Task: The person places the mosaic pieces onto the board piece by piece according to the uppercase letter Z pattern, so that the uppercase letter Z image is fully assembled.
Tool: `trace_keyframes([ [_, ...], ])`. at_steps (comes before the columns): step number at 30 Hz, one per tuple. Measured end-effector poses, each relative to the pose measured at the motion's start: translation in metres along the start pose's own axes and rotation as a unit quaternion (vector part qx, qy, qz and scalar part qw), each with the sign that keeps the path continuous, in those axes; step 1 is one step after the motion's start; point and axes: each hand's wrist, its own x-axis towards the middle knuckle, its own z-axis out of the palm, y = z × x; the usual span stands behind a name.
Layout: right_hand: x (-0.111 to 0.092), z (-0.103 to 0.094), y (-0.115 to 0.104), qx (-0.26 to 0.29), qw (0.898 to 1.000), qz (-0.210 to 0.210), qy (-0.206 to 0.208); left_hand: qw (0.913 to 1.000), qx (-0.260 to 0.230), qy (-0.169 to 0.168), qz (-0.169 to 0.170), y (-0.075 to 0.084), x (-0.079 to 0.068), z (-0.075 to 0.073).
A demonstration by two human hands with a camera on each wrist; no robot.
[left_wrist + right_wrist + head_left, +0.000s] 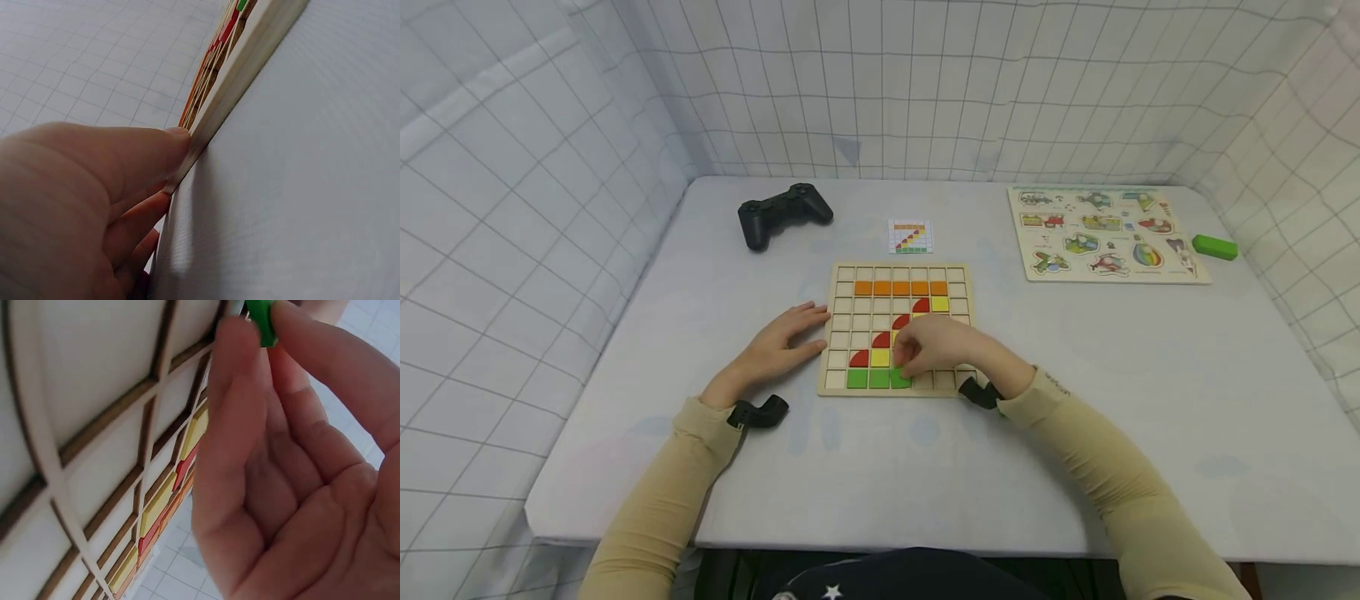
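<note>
A wooden grid board lies on the table and holds coloured tiles. An orange row runs near its top; red quarter-rounds and yellow squares step diagonally below it. Green squares sit in the bottom row. My right hand pinches a green tile between thumb and finger over the third green spot, covering part of the diagonal. My left hand lies flat with fingers spread, fingertips and thumb tip against the board's left edge.
Behind the board lies a small card with a similar coloured pattern. A black game controller lies at back left. At back right are a picture puzzle board and a green block. Grid-patterned white walls enclose the table.
</note>
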Motion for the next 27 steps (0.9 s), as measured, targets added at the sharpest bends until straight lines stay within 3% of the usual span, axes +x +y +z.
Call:
trace_keyframes([
  [7,-0.014,-0.009,0.002,-0.024,0.999,0.015,0.031,1.0000,-0.007,0.001,-0.003,0.001,-0.001,0.000],
  [18,-0.072,-0.045,0.034,0.061,0.997,-0.014,0.055,1.0000,-0.003,-0.002,-0.005,0.001,0.000,-0.001],
  [27,-0.108,-0.045,0.064,0.092,0.993,-0.004,0.078,0.9999,-0.001,-0.004,-0.009,0.002,0.000,-0.001],
])
